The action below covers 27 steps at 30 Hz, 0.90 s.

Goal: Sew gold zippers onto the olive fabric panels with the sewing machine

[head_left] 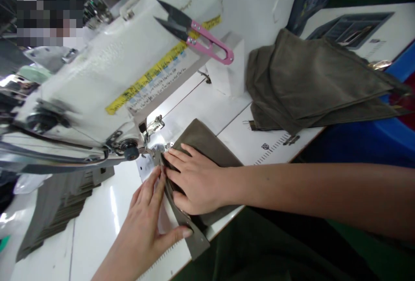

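Olive fabric panel (210, 140), one: at counter (94, 229)'s near edge, beside sewing machine (97, 73) head. Right hand (197, 181): fingers slightly spread, flat on panel. Left hand (145, 218): fingers extended along narrow fabric strip (197, 242), thumb wide apart. Pink-handled thread snips (197, 46), one pair: on machine's arm.

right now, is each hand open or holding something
Left hand: open, touching the narrow strip.
Right hand: open, laid on the olive fabric.
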Motion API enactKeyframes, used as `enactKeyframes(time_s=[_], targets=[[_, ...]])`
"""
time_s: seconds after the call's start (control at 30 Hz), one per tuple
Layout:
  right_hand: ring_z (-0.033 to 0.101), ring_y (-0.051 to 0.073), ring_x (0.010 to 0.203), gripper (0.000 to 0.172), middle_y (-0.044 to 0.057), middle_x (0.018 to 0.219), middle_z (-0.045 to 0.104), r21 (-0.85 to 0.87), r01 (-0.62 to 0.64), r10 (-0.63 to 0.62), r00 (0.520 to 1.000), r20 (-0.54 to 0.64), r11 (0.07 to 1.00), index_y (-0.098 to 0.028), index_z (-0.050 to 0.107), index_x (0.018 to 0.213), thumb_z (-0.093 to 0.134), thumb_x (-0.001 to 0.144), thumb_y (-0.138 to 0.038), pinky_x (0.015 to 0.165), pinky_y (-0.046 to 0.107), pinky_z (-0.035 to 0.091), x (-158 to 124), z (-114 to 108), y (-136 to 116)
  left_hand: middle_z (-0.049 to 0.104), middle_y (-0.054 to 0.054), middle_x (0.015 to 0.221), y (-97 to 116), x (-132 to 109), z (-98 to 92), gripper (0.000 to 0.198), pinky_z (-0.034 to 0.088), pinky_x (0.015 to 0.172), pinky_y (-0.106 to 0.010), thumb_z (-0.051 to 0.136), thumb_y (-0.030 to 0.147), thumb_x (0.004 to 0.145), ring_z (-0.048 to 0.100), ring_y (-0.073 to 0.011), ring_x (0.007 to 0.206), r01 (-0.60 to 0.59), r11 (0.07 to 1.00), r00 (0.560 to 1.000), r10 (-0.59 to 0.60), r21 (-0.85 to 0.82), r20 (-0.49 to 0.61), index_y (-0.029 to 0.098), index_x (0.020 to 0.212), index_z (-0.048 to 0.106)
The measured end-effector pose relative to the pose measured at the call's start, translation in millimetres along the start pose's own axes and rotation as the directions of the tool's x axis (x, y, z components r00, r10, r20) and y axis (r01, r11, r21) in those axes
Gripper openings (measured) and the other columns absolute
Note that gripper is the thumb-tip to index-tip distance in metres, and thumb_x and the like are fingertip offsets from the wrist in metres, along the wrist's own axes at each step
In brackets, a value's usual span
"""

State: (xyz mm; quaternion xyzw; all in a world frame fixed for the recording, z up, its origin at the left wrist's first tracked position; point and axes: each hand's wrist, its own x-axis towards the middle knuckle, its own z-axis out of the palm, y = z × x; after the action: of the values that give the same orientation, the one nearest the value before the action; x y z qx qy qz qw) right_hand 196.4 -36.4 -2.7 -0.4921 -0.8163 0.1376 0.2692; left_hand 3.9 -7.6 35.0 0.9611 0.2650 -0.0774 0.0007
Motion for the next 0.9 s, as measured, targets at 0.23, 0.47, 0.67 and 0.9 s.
enactKeyframes(time_s=[0.23, 0.47, 0.67, 0.9], targets=[[0.024, 0.029, 0.13, 0.067, 0.02, 0.137, 0.034, 0.015, 0.012, -0.012, 1.0, 0.016, 1.0, -0.006, 0.042, 0.128, 0.048, 0.078, -0.05, 0.107, 0.046, 0.012, -0.2, 1.3, -3.7, 0.019, -0.021, 0.144, 13.9, -2.7, -12.4, 0.086, 0.027, 0.102, -0.054, 0.055, 0.052, 0.076, 0.019, -0.0336, 0.132, 0.145, 0.979, 0.988, -0.135, -0.143, 0.079, 0.01, 0.139, 0.015], [0.036, 0.023, 0.124, 0.037, 0.012, 0.129, 0.048, -0.084, -0.006, 0.005, 1.0, -0.008, 0.996, -0.015, 0.053, 0.119, 0.038, 0.089, -0.031, 0.104, 0.044, 0.024, 6.3, 10.7, -5.9, 0.026, -0.018, 0.142, 8.8, -6.0, -30.3, 0.067, 0.022, 0.106, -0.048, 0.048, 0.017, 0.07, 0.02, -0.0287, 0.132, 0.191, 0.944, 0.976, -0.153, -0.269, 0.154, 0.007, 0.134, 0.03], [0.034, 0.022, 0.126, 0.043, 0.012, 0.133, 0.044, -0.189, 0.048, -0.042, 0.999, 0.032, 0.981, -0.013, 0.045, 0.128, 0.04, 0.088, -0.025, 0.104, 0.044, 0.027, 2.8, 16.2, -4.6, 0.043, -0.017, 0.132, 8.8, -4.5, -8.0, 0.052, 0.033, 0.102, -0.043, 0.05, 0.016, 0.074, 0.041, -0.0274, 0.12, 0.181, 0.95, 0.976, -0.206, -0.254, -0.077, 0.009, 0.125, 0.043], [0.025, 0.023, 0.131, 0.052, 0.012, 0.138, 0.035, -0.373, 0.183, -0.166, 0.983, 0.079, 0.91, -0.012, 0.033, 0.135, 0.039, 0.084, -0.016, 0.103, 0.046, 0.029, -2.8, 20.3, -0.9, 0.055, -0.017, 0.119, 18.3, 7.5, 29.4, 0.029, 0.043, 0.094, -0.038, 0.043, 0.007, 0.083, 0.052, -0.0228, 0.11, 0.267, 0.954, 0.879, -0.298, -0.133, -0.371, 0.009, 0.111, 0.053]])
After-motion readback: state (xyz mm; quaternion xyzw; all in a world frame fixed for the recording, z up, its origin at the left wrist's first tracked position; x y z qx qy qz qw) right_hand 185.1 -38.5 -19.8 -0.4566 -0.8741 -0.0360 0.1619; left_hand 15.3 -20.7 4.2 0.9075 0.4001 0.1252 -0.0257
